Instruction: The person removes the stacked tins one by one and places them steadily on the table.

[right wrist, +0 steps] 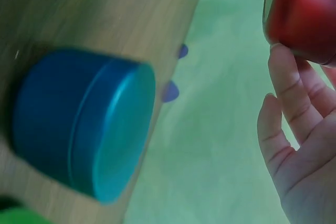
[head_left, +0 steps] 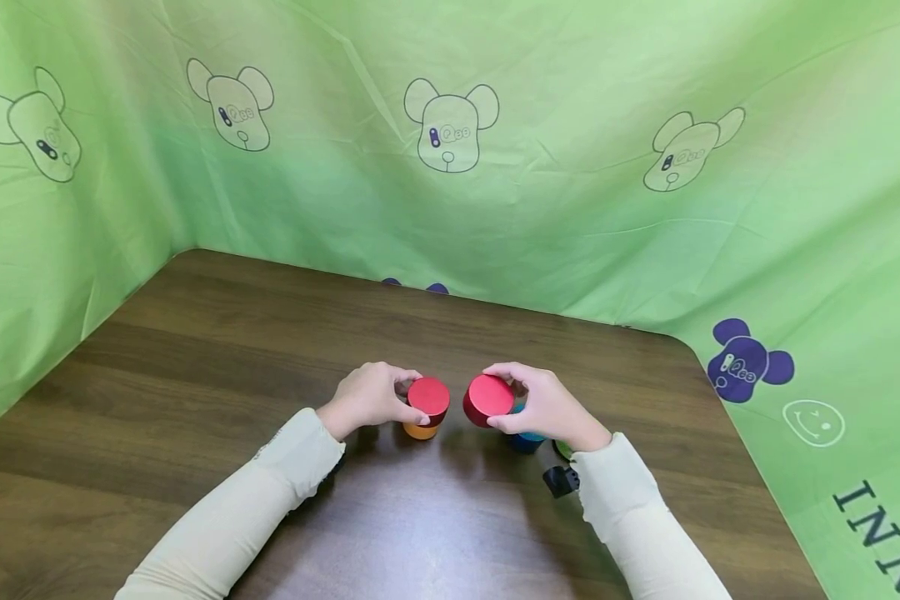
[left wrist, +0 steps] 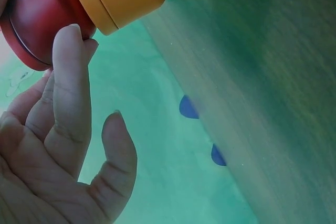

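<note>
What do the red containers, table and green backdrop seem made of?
Red containers: probably painted metal, satin, from their soft sheen; plastic is possible.
Table: wood or wood-look laminate, semi-gloss, showing grain and glare.
Green backdrop: apparently smooth fabric, with creases and folds.

This looks like a small booth with cloth walls. A wrinkly green cloth (head_left: 570, 250) hangs at the back and both sides of a brown wooden table (head_left: 195, 350). The cloth has animal heads (head_left: 450, 125) with big round ears, a smiley face (head_left: 813, 422) and big dark letters (head_left: 870, 518). I can't tell if it's inside a home, an office or a lab.
</note>
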Motion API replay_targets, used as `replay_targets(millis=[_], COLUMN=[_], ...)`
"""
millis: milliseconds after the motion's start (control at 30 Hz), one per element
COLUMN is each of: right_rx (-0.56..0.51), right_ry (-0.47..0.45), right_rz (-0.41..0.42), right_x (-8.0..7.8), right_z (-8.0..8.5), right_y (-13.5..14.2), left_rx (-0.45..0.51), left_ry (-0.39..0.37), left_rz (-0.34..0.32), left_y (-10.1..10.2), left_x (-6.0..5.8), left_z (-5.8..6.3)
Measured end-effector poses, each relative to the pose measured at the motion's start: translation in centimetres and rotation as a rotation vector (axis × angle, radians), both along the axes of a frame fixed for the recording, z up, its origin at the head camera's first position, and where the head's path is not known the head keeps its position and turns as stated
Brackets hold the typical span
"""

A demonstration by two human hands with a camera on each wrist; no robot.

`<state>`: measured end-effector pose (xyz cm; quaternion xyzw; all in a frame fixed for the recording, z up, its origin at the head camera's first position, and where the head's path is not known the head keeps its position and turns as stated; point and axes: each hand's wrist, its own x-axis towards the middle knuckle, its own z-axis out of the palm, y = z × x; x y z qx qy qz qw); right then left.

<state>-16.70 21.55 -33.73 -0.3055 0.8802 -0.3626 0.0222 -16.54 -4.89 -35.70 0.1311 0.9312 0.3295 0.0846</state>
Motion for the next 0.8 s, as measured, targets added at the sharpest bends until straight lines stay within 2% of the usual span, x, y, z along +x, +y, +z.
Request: replay_targets(millis=[333,567,800], right_rx=[0.077,0.087,0.144], right_ry=[0.039,0.053,0.12], right_rz=[-0.054,-0.086,-0.171], right_x=[0.2,0.4,0.7], right_z=[0.5,0.8,0.7], right_y=[2.6,4.6,6.7], left_rx=[-0.019,-0.023,-0.019], left_ry=[-0.01,-0.014,-0.017], left_rz=[0.012,0.02,0.021], left_y=[-0.1,-0.1,-0.1], left_x=[0.0,0.0,0.0], left_z=[0.1,0.2,0.2])
